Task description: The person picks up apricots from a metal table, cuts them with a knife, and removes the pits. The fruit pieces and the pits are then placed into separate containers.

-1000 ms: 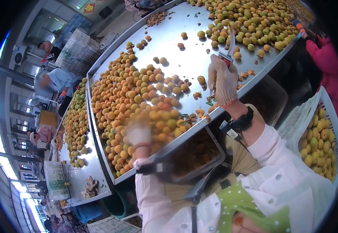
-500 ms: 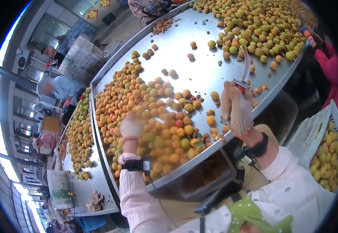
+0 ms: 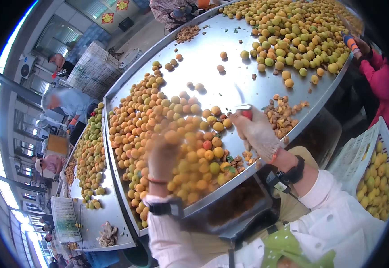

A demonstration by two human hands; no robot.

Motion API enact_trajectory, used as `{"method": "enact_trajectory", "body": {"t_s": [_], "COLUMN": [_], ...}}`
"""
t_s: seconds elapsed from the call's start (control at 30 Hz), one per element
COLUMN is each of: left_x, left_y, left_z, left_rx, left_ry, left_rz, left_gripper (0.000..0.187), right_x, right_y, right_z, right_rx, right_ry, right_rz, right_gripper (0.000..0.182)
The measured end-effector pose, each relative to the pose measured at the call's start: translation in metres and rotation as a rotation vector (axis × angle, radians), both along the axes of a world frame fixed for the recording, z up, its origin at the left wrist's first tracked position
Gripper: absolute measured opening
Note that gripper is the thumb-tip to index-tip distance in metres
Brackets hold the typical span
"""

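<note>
Closed round the red handle of a curved knife point(image 3: 240, 94), my right hand point(image 3: 260, 133) wears a pale glove with an orange-edged cuff. The blade points away from me over the metal table point(image 3: 194, 62) and is faint from glare and motion. My left hand point(image 3: 162, 158) is over the near part of a heap of orange and yellow-green apricots point(image 3: 145, 111). Motion smears its fingers; an apricot point(image 3: 172, 136) shows near the fingertips, but whether it is held cannot be told. Brown-orange cut pieces point(image 3: 280, 117) lie just right of my right hand.
A bigger heap of fruit point(image 3: 297, 31) covers the table's far right, near a pink-sleeved person point(image 3: 380, 85). A white crate of yellow fruit point(image 3: 359, 147) stands at my right. Left is a second table point(image 3: 107, 205) with fruit. The raised table rim point(image 3: 221, 192) runs before me.
My right hand has moved left and slightly nearer with the knife, uncovering the cut pieces. My left hand has shifted right and nearer over the apricots.
</note>
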State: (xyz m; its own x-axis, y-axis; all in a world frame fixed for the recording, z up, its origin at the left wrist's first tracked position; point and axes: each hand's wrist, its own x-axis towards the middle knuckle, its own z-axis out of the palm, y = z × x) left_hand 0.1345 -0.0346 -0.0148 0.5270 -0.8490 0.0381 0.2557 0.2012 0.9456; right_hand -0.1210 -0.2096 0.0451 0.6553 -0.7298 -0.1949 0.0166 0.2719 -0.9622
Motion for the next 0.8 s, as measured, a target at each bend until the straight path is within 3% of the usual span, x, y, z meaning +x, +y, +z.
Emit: {"method": "enact_trajectory", "body": {"t_s": [0.07,0.1,0.13,0.2,0.27,0.3,0.43,0.6,0.8], "left_x": [-0.053,-0.073,-0.090,-0.126,-0.164,-0.176,-0.210,-0.227,-0.239], "left_y": [0.014,0.019,0.023,0.029,0.034,0.039,0.062,0.076,0.084], "left_z": [0.027,0.029,0.031,0.047,0.074,0.076,0.099,0.106,0.085], "left_rx": [0.283,0.280,0.198,0.107,-0.057,-0.124,-0.036,-0.069,-0.193], "left_ry": [-0.783,-0.787,-0.659,-0.535,-0.057,0.042,-0.051,-0.081,0.162], "left_rz": [0.102,0.110,0.177,0.249,0.297,0.345,0.460,0.480,0.441], "left_gripper": [0.039,0.039,0.042,0.045,0.049,0.049,0.047,0.046,0.037], "right_x": [0.002,0.006,0.006,-0.001,-0.002,-0.006,-0.050,-0.080,-0.096], "right_y": [0.011,0.016,0.021,0.029,0.037,0.045,0.094,0.131,0.133], "right_z": [-0.002,-0.012,-0.014,-0.016,-0.054,-0.065,-0.008,-0.019,-0.001], "right_rx": [-0.006,-0.160,-0.315,-0.258,-0.646,-0.541,-0.696,-0.684,-0.768], "right_ry": [0.042,0.075,0.106,0.126,-0.066,-0.300,-0.386,-0.364,-0.282], "right_rz": [0.086,0.090,0.093,0.202,0.331,0.376,0.359,0.334,0.329], "right_gripper": [0.033,0.036,0.038,0.035,0.028,0.022,0.019,0.017,0.017]}}
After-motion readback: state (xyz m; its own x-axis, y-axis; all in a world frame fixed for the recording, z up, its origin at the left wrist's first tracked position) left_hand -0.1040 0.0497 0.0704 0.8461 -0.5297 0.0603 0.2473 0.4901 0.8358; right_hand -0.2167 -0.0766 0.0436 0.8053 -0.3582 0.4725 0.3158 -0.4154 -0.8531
